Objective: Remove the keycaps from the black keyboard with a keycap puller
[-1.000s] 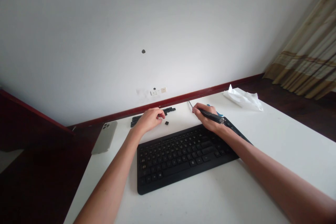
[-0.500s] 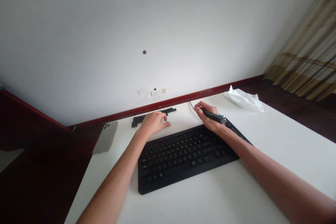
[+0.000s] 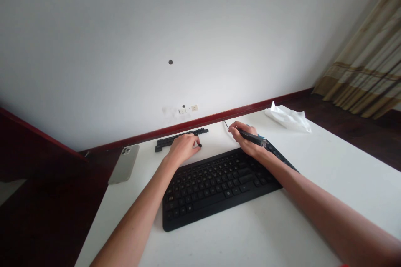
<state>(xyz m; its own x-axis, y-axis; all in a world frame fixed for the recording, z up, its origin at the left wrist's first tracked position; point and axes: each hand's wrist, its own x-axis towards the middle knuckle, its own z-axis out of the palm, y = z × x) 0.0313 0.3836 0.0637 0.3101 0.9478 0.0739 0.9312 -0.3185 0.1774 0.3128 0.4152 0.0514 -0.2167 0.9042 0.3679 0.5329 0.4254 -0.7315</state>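
Note:
My left hand (image 3: 184, 148) is closed in a pinch on a small black keycap (image 3: 200, 145), just beyond the far edge of a black keyboard (image 3: 216, 187). Beside its knuckles, loose black keycaps (image 3: 161, 144) lie lined up in rows on the white table. My right hand (image 3: 246, 137) grips a black-handled tool (image 3: 252, 137) with a thin dark shaft, like a screwdriver, pointing away from me. That wrist is above the keyboard's far right part and hides some of its keys. A bit of something blue shows behind the right hand.
A phone (image 3: 124, 164) lies back-up at the table's left edge. Crumpled white plastic (image 3: 290, 117) rests at the far right corner. Behind the white table (image 3: 338, 167) is a wall with sockets (image 3: 188, 109). A curtain (image 3: 360, 71) hangs at right.
My left fingers have closed, and a keycap now shows between thumb and fingers. My right hand keeps hold of the tool. The whole view has shifted slightly.

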